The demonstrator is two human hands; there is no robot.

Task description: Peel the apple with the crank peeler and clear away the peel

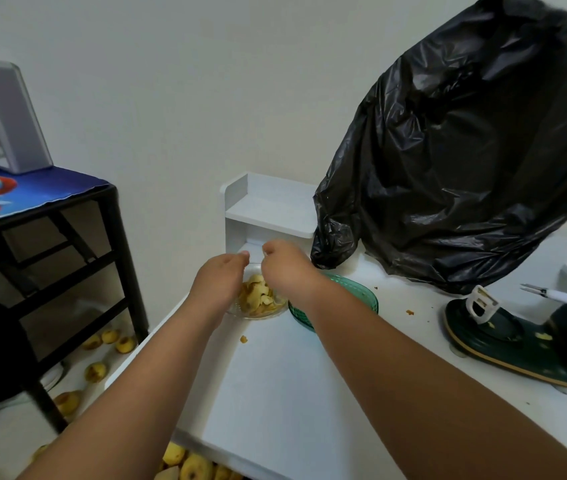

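A clear glass dish at the far left of the white table holds a heap of yellow apple peel. Both my hands hover over it, fingers curled down. My left hand covers the dish's left side and my right hand its right side; whether they grip peel is hidden. The dark green crank peeler stands at the right with an empty fork and bits of peel on its base. No apple is on it.
A green glass plate lies right of the dish. A black trash bag hangs over the table's back right. A white shelf stands behind my hands. Peeled apples lie on the floor beside a black rack.
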